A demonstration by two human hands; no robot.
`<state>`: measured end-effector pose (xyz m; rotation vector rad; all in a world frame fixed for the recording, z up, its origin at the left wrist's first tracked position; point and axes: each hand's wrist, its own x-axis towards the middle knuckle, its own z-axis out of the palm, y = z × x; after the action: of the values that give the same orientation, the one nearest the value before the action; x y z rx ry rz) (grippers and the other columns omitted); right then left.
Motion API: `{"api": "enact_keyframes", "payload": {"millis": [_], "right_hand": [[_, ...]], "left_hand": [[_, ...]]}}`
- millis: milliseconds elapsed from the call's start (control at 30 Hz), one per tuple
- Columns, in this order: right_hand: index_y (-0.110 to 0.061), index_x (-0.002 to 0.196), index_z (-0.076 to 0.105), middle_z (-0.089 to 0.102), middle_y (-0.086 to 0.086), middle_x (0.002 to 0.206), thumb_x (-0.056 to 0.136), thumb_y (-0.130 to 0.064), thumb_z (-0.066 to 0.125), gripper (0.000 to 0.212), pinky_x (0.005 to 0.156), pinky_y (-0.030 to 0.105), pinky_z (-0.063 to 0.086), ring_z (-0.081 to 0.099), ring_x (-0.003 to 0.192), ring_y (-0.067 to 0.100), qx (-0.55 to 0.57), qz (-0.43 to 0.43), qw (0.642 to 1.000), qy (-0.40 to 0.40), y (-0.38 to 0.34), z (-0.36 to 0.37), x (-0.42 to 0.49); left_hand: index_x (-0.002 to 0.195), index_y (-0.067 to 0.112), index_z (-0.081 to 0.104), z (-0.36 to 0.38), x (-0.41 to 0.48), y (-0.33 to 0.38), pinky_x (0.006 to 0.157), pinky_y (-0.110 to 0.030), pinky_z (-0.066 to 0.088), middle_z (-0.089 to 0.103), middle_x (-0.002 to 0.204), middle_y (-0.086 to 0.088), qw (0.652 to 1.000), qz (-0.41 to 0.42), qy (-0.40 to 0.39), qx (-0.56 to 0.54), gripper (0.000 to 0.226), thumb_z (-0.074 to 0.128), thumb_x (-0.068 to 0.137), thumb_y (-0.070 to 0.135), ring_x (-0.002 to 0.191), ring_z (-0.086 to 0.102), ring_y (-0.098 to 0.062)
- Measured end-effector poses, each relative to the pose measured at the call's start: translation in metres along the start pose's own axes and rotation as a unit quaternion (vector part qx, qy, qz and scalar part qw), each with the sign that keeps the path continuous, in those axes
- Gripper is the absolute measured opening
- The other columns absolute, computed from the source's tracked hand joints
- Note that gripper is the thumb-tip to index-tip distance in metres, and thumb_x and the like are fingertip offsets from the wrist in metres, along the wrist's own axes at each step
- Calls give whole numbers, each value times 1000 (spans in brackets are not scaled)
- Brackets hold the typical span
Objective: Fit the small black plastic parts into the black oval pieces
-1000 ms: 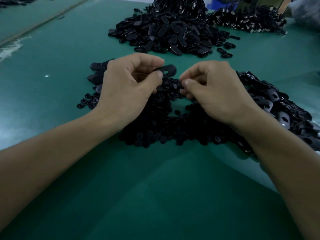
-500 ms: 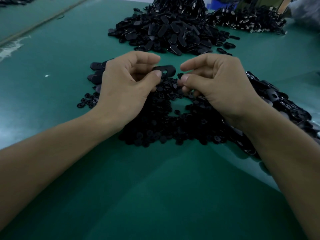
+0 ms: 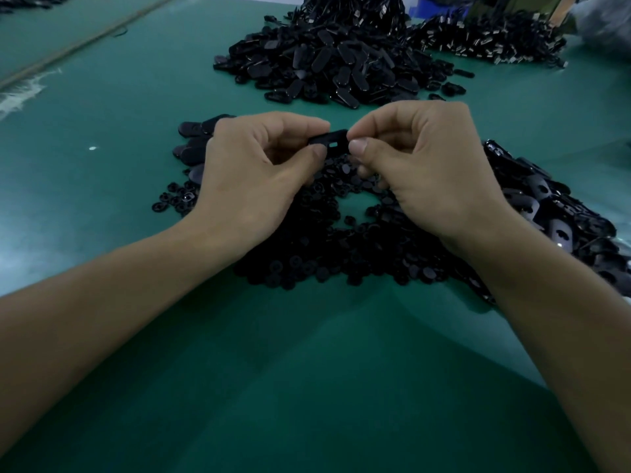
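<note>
My left hand (image 3: 252,172) pinches one black oval piece (image 3: 329,141) between thumb and forefinger, above a heap of small black plastic parts (image 3: 327,247). A small pale opening shows in the oval piece. My right hand (image 3: 423,165) meets the piece's right end with its fingers curled and pinched together; whatever small part it holds is hidden by the fingertips. Loose oval pieces (image 3: 560,213) lie piled under my right wrist, and a few more oval pieces (image 3: 194,145) lie beyond my left hand.
A big mound of black oval pieces (image 3: 327,59) stands at the back middle of the green table (image 3: 307,387). Another pile of dark parts (image 3: 491,39) lies at the back right. Bare green surface stretches to the left and toward me.
My right hand has risen from the heap and moved left to meet the oval piece held by my left hand. The left hand has stayed nearly still.
</note>
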<state>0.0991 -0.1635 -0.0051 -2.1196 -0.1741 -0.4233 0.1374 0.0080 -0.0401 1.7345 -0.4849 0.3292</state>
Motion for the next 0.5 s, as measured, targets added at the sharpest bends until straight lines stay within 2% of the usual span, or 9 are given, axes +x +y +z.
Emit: {"api": "enact_keyframes", "payload": {"millis": [200, 500], "right_hand": [[-27, 88, 72, 71, -10, 75, 90, -14, 74, 13, 68, 13, 53, 69, 71, -1, -39, -16, 999, 29, -3, 3, -4], [-23, 95, 72, 70, -13, 78, 90, -10, 72, 14, 70, 13, 55, 68, 73, -3, -65, -27, 997, 29, -6, 9, -6]], "left_hand": [[102, 30, 72, 0, -2, 3, 77, -19, 55, 75, 91, 13, 1000, 9, -14, 16, 22, 75, 89, 13, 80, 72, 0], [105, 29, 70, 1, -3, 6, 80, -17, 55, 74, 95, 13, 999, 14, -19, 31, 25, 75, 88, 11, 86, 72, 1]]}}
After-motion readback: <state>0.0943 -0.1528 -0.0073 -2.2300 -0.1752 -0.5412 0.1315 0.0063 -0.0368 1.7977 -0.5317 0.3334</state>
